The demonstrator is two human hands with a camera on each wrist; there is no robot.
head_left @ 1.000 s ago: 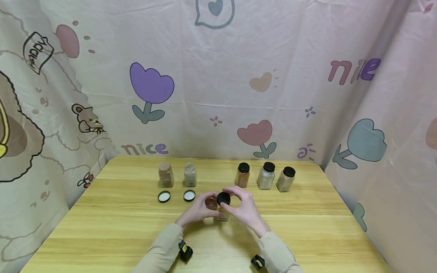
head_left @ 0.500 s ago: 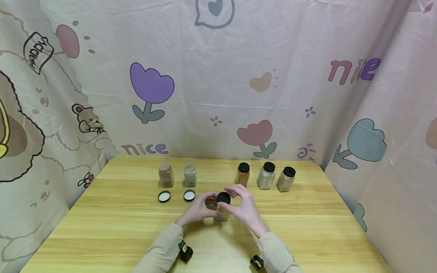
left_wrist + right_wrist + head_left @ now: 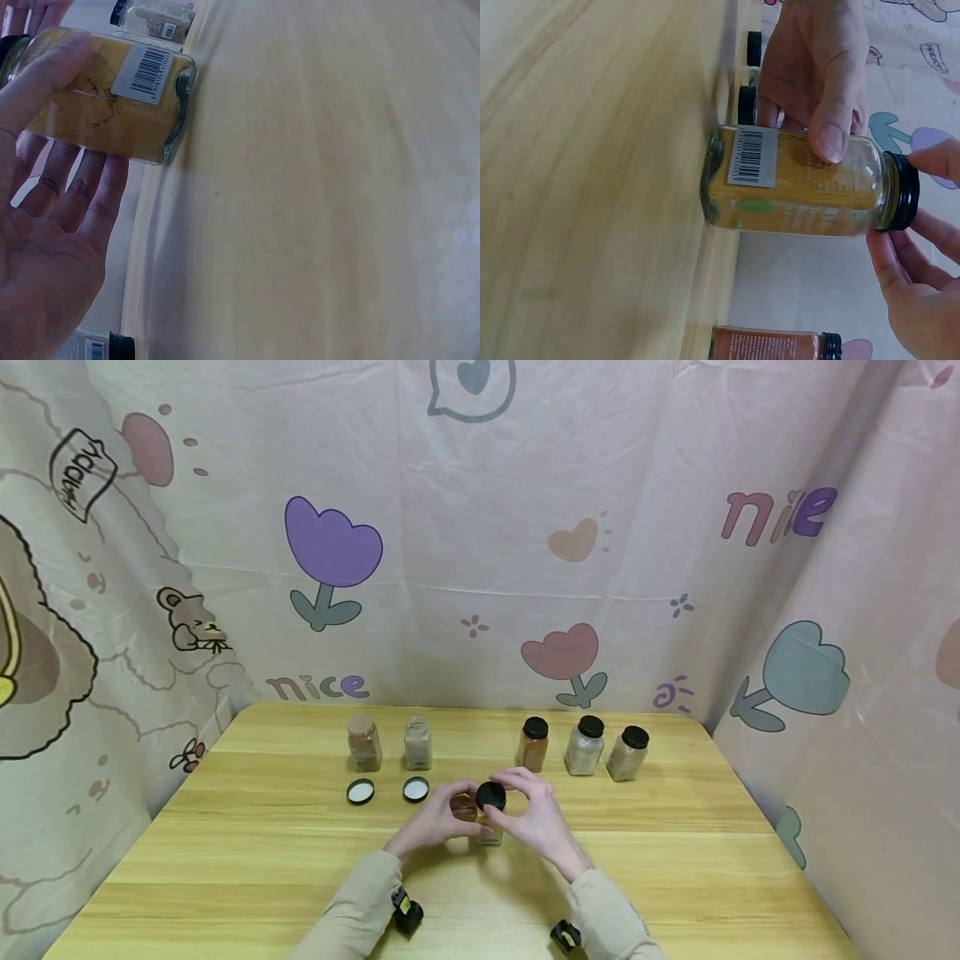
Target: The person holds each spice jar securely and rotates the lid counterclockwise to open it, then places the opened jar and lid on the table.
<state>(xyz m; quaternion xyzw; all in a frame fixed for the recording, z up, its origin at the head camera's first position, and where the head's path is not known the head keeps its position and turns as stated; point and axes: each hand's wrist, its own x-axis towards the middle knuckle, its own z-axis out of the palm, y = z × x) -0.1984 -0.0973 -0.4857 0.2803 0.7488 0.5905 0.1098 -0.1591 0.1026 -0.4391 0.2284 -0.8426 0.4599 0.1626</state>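
Right wrist view: left hand [image 3: 817, 67] grips the yellow spice jar [image 3: 795, 180] upright on the table [image 3: 592, 187]; right hand's fingers [image 3: 900, 262] pinch its black lid [image 3: 901, 191]. Brace the glass firmly and turn squarely.

The head camera looks down from far up. Both wrist cameras sit close, sideways, sharing the yellow jar [image 3: 105, 101] between the fingers [image 3: 832, 112].

The scene is evenly, softly lit; faint shadows are cast on the light wooden table [image 3: 675, 860]. Wrist views are washed out and blurred.
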